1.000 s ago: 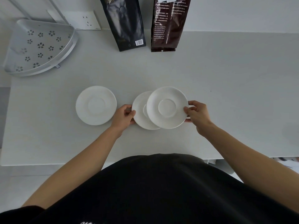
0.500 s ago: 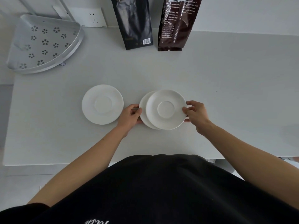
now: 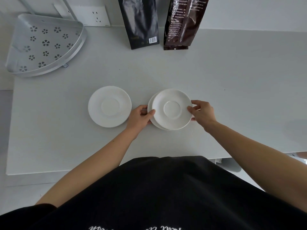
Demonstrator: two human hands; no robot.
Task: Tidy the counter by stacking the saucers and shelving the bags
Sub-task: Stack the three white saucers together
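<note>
A white saucer (image 3: 172, 109) rests almost squarely on a second white saucer (image 3: 150, 106), of which only a left sliver shows. My right hand (image 3: 201, 112) pinches the top saucer's right rim. My left hand (image 3: 141, 117) holds the left edge of the pair, thumb on the top saucer's rim. A third white saucer (image 3: 109, 106) lies alone to the left. A black bag (image 3: 138, 22) and a brown bag (image 3: 182, 22) stand upright at the back against the wall.
A perforated metal corner shelf (image 3: 44, 45) stands at the back left on the white counter (image 3: 232, 97). A wall socket (image 3: 96, 17) sits behind it. The counter's front edge runs just before my body.
The top saucer has slid left over the lower one until they nearly line up. Both hands stayed on the rims. The view shifted a little.
</note>
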